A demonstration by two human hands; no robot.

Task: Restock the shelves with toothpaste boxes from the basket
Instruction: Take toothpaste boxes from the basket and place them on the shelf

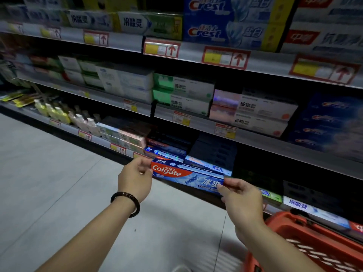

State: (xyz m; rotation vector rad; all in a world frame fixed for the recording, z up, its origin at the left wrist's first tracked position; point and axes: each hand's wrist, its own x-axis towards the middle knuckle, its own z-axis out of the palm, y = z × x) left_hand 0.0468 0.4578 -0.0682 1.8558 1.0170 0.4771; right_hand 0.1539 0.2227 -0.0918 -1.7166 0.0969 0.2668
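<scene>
The person held one blue-and-red Colgate toothpaste box level in front of the lowest shelf, one hand at each end. The left hand, with a dark bracelet on its wrist, pinched the red end of the box between curled fingers and thumb. The right hand pinched the far blue end in the same way, its fingers closed on the corner. The box hung just before a stack of similar Colgate boxes already on that shelf, near it but not yet resting on it, and a dark gap showed to the right of the stack. The red basket stood at the lower right beside the right forearm. Only its rim and slatted wall were in view, so how many boxes remained inside could not be told. Judging by this, the task was under way: at least this box was out of the basket and about to be set down, while the shelves above looked fairly full, and further trips to the basket probably remained.
</scene>
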